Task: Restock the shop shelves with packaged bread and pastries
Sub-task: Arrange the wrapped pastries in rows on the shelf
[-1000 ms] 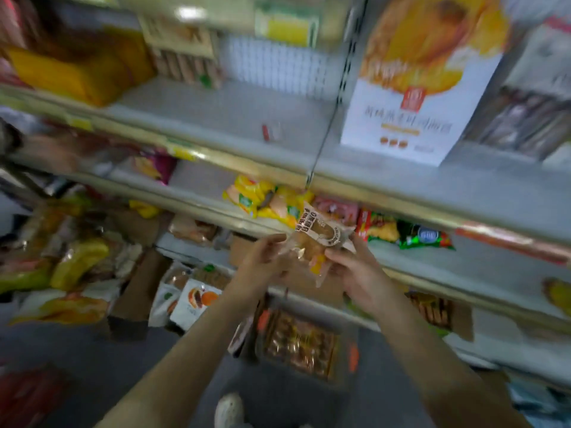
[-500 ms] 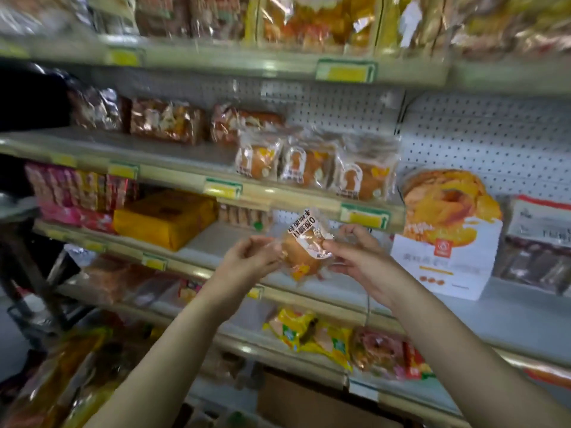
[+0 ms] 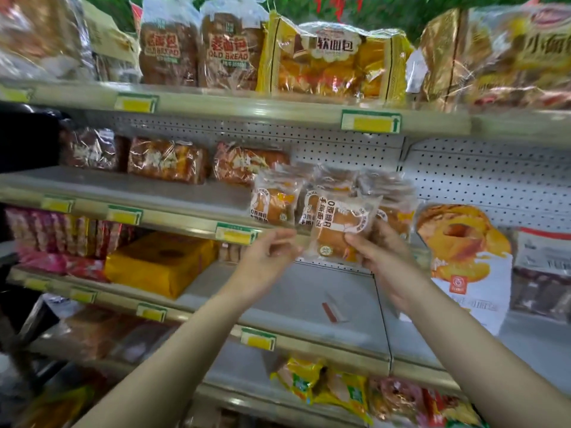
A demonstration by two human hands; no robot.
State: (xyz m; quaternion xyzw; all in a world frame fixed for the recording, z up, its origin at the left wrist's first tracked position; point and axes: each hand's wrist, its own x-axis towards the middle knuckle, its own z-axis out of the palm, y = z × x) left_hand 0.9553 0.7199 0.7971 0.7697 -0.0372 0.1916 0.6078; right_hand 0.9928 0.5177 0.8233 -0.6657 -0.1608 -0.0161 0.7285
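Observation:
A small clear pack with a golden bun [image 3: 338, 231] is held up in front of the middle shelf [image 3: 173, 216]. My right hand [image 3: 381, 259] grips its right side, thumb across the front. My left hand [image 3: 272, 253] pinches the pack's lower left edge. Just behind it, a row of the same bun packs [image 3: 273, 200] stands at the shelf's front edge.
Large bread loaves [image 3: 230, 49] fill the top shelf. Wrapped pastries [image 3: 167, 159] sit at the back of the middle shelf. Below are a yellow box [image 3: 160, 262], a white and orange pastry box [image 3: 466, 261] and bare shelf [image 3: 296, 298] between them. Yellow snack bags [image 3: 321, 384] lie lower down.
Both hands have lifted the bun pack from the low shelves up to the middle shelf's row of matching packs. The view has swung upward with them.

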